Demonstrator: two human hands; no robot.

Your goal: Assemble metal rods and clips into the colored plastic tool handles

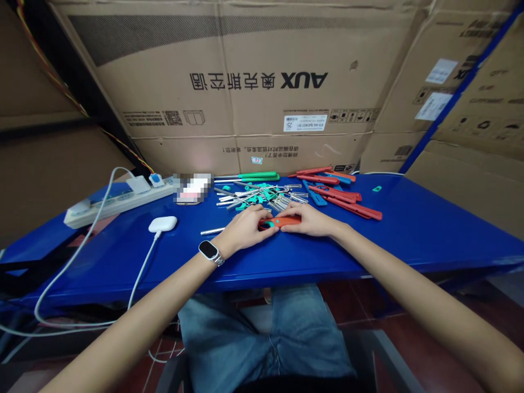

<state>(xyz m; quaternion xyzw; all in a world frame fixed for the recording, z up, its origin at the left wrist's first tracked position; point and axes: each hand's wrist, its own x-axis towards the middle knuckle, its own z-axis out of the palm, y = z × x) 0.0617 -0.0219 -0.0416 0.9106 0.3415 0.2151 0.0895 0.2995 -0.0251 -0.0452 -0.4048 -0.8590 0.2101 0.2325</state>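
Orange handle (286,221) | pinched between left hand (245,229) and right hand (311,219), teal cap (268,224) at one end | judged mid-assembly | metal blades (241,197), red handles (352,207) piled beyond, untouched

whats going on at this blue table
A seated person holds an orange handle on the blue table with both hands: the left hand pinches its teal-tipped end, the right hand grips the other end. Just behind lies a pile of thin metal pieces and teal bits, with red and blue handles to its right and green handles at the back. A power strip sits at the left.
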